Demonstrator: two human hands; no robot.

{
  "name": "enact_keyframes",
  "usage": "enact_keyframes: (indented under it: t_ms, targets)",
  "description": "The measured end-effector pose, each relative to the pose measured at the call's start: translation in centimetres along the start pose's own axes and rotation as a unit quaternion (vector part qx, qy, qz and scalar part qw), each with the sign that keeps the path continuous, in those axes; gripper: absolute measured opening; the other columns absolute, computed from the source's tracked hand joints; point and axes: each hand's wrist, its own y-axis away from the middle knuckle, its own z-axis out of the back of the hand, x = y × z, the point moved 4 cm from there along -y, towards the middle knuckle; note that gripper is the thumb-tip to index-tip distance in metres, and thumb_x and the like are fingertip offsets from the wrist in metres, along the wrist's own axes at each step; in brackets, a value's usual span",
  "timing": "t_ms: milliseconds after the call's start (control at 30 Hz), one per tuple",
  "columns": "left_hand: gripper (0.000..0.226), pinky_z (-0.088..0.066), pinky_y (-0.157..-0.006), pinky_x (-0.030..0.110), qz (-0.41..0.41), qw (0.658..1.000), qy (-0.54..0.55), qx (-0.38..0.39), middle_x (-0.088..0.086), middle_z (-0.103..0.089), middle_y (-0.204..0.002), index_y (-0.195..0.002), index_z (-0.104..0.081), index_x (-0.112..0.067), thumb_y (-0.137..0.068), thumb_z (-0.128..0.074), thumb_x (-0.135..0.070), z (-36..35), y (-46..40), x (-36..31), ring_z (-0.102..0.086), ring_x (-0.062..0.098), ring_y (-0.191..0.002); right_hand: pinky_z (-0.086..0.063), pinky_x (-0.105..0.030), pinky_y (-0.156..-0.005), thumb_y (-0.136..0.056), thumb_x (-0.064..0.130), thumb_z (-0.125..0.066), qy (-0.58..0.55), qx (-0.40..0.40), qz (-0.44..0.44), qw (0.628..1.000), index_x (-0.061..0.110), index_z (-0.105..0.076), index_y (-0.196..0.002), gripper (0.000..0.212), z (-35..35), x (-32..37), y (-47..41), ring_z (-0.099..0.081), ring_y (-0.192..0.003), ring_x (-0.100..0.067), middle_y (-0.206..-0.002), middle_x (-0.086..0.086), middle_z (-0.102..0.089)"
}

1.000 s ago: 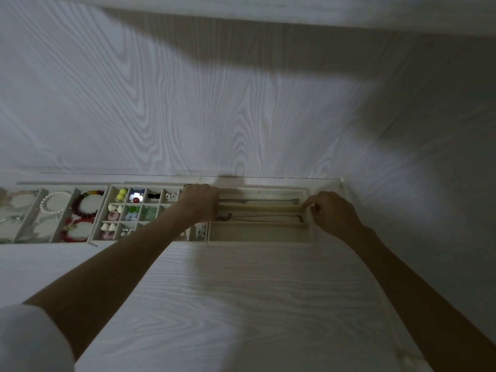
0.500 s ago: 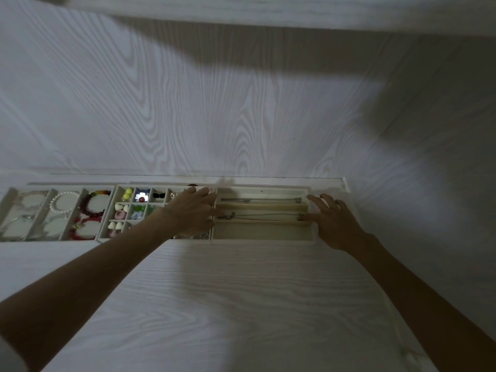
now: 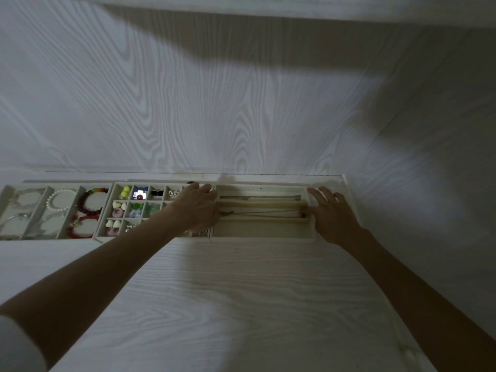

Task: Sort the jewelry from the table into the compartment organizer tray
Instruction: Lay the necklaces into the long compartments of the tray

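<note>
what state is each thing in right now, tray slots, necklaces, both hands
left hand: fingers straight, resting at the left end of the necklace tray
right hand: fingers straight, at the tray's right end
middle necklace: stretched along its slot
far necklace: laid straight
near slot: holds nothing visible
small-compartment tray: holds beads and charms
bracelet tray: holds bracelets

No readable text, label, brand, number or sign shows anywhere in this dim head view.
</note>
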Motion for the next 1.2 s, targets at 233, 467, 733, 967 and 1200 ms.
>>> enact_keyframes:
  t_ms: [233,467,733,967,1200]
  targets:
    - [0.046,-0.034,-0.097,0.034,0.021,1.0,0.011,0.013,0.007,-0.054,-0.124,-0.118,-0.061,-0.014,-0.101,-0.023,-0.035,1.0,-0.3,0.0,-0.044,0.022,-0.116,-0.018,-0.04,-0.11,-0.089,0.011,-0.049,-0.039,0.05,-0.034,0.997,0.032,-0.055,-0.13,0.046,0.1,-0.2,-0.2,-0.015,-0.143,-0.026,-0.156,-0.006,-0.018]
    - [0.047,-0.034,-0.095,0.034,0.015,1.0,-0.007,0.015,0.007,-0.054,-0.123,-0.114,-0.061,-0.012,-0.101,-0.022,-0.035,1.0,-0.6,0.0,-0.044,0.021,-0.115,-0.031,-0.045,-0.102,-0.076,-0.005,-0.059,-0.11,-0.01,-0.05,0.993,0.023,-0.07,-0.111,0.046,0.4,-0.6,-0.1,-0.037,-0.132,-0.035,-0.14,-0.013,-0.046]
    - [0.045,-0.034,-0.097,0.034,0.014,0.999,-0.015,0.027,0.007,-0.052,-0.126,-0.123,-0.057,-0.015,-0.101,-0.024,-0.037,0.4,-0.6,0.2,-0.043,0.021,-0.117,-0.053,-0.052,-0.071,-0.033,-0.005,-0.083,0.007,-0.049,0.018,0.999,0.019,-0.077,-0.072,0.047,0.4,-0.1,0.1,-0.065,-0.095,-0.042,-0.105,-0.019,-0.068]
    - [0.045,-0.035,-0.096,0.034,0.018,0.999,-0.014,0.023,0.006,-0.054,-0.124,-0.119,-0.059,-0.012,-0.101,-0.025,-0.036,0.5,-0.5,0.1,-0.044,0.022,-0.115,-0.052,-0.053,-0.074,-0.037,-0.009,-0.082,-0.008,-0.052,0.01,0.999,0.017,-0.076,-0.074,0.046,0.4,-0.2,0.0,-0.064,-0.098,-0.042,-0.107,-0.02,-0.067]
    - [0.044,-0.034,-0.099,0.036,0.033,0.997,0.047,0.055,0.004,-0.057,-0.119,-0.111,-0.062,-0.013,-0.101,-0.025,-0.034,0.0,-1.0,0.7,-0.045,0.021,-0.114,-0.019,-0.043,-0.11,-0.085,0.003,-0.053,-0.031,0.013,-0.006,0.999,0.022,-0.065,-0.119,0.041,0.3,0.3,0.2,-0.022,-0.141,-0.03,-0.151,-0.011,-0.03]
